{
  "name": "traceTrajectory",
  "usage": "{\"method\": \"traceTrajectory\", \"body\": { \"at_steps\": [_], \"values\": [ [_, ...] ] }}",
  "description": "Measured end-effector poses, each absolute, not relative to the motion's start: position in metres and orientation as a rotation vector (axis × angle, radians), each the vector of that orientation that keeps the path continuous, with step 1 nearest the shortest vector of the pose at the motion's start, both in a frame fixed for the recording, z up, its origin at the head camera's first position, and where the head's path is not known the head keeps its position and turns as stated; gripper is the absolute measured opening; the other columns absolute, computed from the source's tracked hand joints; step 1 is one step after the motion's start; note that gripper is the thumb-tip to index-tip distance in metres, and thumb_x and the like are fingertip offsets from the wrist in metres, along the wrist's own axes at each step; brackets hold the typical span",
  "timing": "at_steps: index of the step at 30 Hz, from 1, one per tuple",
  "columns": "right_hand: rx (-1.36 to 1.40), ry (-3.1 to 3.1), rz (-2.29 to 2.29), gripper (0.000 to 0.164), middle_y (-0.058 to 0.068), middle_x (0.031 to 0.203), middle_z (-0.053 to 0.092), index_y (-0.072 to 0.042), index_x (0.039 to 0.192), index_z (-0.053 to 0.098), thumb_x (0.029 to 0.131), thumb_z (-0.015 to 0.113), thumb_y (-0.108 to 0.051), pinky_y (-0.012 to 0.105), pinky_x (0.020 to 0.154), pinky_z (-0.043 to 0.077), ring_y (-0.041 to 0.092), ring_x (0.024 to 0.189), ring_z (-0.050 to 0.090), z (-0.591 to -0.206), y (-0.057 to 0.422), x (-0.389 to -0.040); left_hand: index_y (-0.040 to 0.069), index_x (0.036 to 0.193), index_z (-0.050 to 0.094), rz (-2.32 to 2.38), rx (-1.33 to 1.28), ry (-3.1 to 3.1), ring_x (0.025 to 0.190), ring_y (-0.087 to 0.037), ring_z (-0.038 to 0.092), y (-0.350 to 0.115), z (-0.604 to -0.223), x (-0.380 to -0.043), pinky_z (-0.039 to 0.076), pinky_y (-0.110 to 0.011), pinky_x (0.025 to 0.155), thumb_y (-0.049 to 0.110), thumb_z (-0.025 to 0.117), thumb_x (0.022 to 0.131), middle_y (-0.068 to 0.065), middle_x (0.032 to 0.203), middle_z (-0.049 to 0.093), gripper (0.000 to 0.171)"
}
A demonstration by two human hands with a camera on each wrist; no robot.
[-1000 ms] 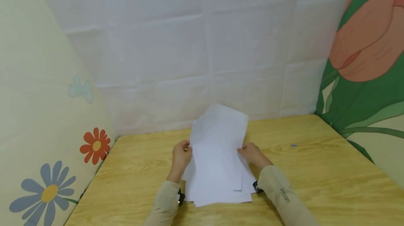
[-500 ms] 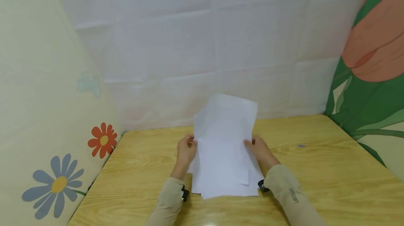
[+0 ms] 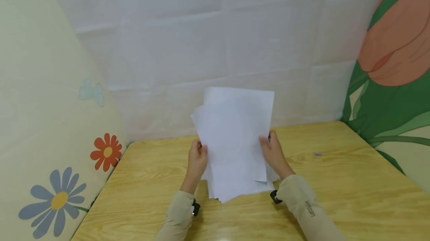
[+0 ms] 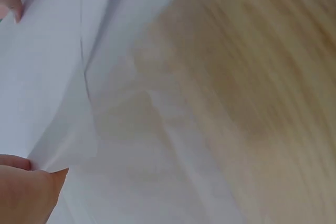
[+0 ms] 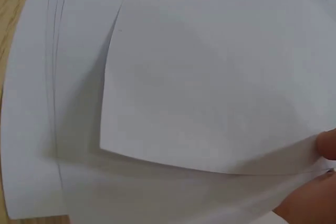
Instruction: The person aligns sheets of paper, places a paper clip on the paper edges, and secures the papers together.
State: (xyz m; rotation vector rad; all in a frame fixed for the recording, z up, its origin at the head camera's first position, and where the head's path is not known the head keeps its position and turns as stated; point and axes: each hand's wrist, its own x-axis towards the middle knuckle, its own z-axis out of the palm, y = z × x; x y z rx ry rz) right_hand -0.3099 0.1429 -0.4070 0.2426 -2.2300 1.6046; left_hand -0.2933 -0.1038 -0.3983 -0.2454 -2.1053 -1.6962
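Several loose white sheets of paper [image 3: 235,140] are held up between both hands, tilted toward the head camera, their edges fanned out unevenly. My left hand [image 3: 197,160] pinches the left edge of the sheets, thumb in front and fingers behind. On the opposite edge, my right hand [image 3: 273,154] grips with its thumb over the front sheet. The right wrist view shows the top sheet [image 5: 210,77] lifting away from those under it, its corner free. In the left wrist view a sheet's edge curls beside the left fingers [image 4: 26,192].
A wood-grain table [image 3: 151,173] lies beneath. A small purplish object [image 3: 317,154] rests on it to the right. White cloth [image 3: 168,65] hangs behind, with flower-printed panels on the left [image 3: 60,121] and right [image 3: 386,102].
Both hands have raised the sheets off the table and tipped them more upright. The front sheet has straightened, and other sheets now show fanned out at the upper left.
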Motion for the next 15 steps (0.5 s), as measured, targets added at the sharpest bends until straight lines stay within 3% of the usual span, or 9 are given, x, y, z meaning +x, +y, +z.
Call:
{"method": "traceTrajectory", "body": {
  "at_steps": [4,7,12,15],
  "values": [
    [0.287,-2.142,1.535,0.018,0.027,0.092,0.050,0.010,0.104,0.039,0.100,0.047,-0.005,0.043,0.079,0.043,0.034,0.086,0.048,-0.399,0.139,-0.305,-0.014,0.109,0.047,-1.707,-0.308,-2.014,0.097,-0.033,0.058,-0.104,-0.393,-0.290,0.050,-0.028,0.081,-0.012,0.045,0.095,-0.028,0.106,0.058,0.015],
    [0.294,-2.100,1.519,0.017,0.015,0.080,0.043,0.007,0.099,0.037,0.101,0.046,-0.007,0.032,0.067,0.038,0.025,0.076,0.042,-0.391,0.137,-0.300,-0.016,0.107,0.047,-1.710,-0.393,-1.926,0.099,-0.032,0.057,-0.103,-0.389,-0.288,0.048,-0.022,0.082,-0.014,0.044,0.094,-0.025,0.104,0.057,0.013],
    [0.292,-2.058,1.550,0.022,0.006,0.077,0.031,0.002,0.093,0.031,0.102,0.044,-0.013,0.027,0.061,0.032,0.020,0.072,0.034,-0.381,0.132,-0.290,-0.015,0.112,0.046,-1.657,-0.540,-1.852,0.106,-0.032,0.055,-0.102,-0.383,-0.284,0.046,-0.023,0.089,-0.011,0.040,0.097,-0.021,0.109,0.055,0.017],
    [0.313,-2.021,1.568,0.020,0.010,0.083,0.039,0.004,0.098,0.033,0.102,0.043,-0.012,0.025,0.063,0.034,0.019,0.075,0.038,-0.381,0.128,-0.287,-0.013,0.118,0.044,-1.585,-0.618,-1.849,0.107,-0.030,0.053,-0.101,-0.381,-0.282,0.045,-0.027,0.090,-0.007,0.038,0.099,-0.023,0.111,0.053,0.020]
  ]
}}
